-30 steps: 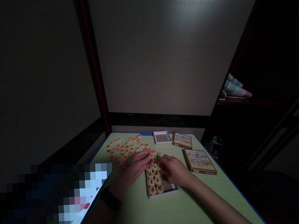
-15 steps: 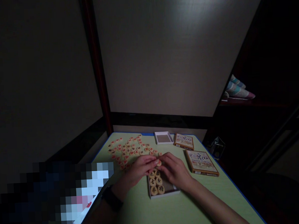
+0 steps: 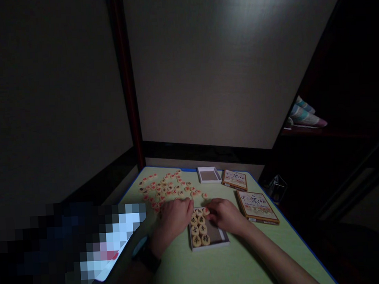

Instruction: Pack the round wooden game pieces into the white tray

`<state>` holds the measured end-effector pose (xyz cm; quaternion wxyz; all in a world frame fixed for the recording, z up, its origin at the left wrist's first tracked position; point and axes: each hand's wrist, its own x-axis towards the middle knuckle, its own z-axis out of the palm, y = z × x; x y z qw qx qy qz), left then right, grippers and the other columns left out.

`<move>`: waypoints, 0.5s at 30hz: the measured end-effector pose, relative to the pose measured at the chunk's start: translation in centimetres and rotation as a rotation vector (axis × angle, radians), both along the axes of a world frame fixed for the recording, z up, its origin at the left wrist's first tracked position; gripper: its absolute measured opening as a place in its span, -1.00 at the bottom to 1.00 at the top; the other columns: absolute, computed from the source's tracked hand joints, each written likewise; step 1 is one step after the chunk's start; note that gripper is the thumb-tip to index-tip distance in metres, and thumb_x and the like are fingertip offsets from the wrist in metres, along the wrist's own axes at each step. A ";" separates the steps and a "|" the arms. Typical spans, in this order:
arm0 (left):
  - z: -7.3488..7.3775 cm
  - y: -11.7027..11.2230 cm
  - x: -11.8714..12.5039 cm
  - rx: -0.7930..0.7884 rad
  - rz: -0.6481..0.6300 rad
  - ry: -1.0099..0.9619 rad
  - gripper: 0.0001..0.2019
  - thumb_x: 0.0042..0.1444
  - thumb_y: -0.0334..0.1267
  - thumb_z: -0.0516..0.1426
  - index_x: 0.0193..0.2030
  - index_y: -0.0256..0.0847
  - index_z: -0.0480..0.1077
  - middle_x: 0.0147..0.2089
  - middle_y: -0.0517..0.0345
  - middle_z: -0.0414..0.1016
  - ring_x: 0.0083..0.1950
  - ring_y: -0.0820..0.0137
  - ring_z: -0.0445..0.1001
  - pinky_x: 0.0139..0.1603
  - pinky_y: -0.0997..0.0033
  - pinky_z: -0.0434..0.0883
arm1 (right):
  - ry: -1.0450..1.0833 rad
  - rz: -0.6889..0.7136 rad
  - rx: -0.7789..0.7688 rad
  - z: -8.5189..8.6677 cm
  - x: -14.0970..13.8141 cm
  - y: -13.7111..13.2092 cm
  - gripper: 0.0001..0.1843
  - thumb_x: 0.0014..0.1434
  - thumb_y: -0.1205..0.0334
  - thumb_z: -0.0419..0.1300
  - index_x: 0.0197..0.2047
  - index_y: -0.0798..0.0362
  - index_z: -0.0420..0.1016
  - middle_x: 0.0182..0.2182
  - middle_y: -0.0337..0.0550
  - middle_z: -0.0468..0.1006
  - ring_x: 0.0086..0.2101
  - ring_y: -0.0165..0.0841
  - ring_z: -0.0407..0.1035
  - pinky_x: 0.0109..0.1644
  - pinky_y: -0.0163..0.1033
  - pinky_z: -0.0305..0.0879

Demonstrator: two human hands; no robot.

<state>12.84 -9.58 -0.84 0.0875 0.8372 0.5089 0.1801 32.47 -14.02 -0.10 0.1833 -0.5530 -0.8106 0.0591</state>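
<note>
Landmark for all positions: the near tray. A pale wall panel (image 3: 201, 73) stands beyond it; it rests on a green table (image 3: 247, 266). The right hand (image 3: 227, 215) is over its far right part, fingers bent partway, tips against a piece there; whether they grip it cannot be confirmed. The left hand (image 3: 177, 215) is just left of it, loosely curled, back toward the camera; its fingertips are largely concealed, so any hold cannot be determined. A printed box (image 3: 258, 206) lies right of it; a second box (image 3: 235, 180) lies beyond and right. The near tray (image 3: 210, 246) carries two left-hand columns of black-marked pieces (image 3: 198, 229). A white tray (image 3: 210, 182) lies beyond it. Loose pieces (image 3: 166, 188), mostly red-marked, are scattered beyond and left of it. The red-marked piece (image 3: 206, 211) at the right fingertips sits at its far end, beside the black-marked columns.
</note>
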 end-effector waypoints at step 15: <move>1.0 -1.5 0.4 0.003 -0.054 0.042 -0.56 0.33 -0.21 -0.17 -0.25 -0.27 0.52 -0.34 -0.17 0.57 -0.31 0.18 0.53 -0.26 0.28 0.30 | 0.023 -0.052 -0.063 -0.4 -0.1 0.0 -0.55 0.08 0.37 0.15 0.06 0.08 0.52 -0.17 0.01 0.63 -0.14 -0.17 0.48 -0.07 -0.19 0.33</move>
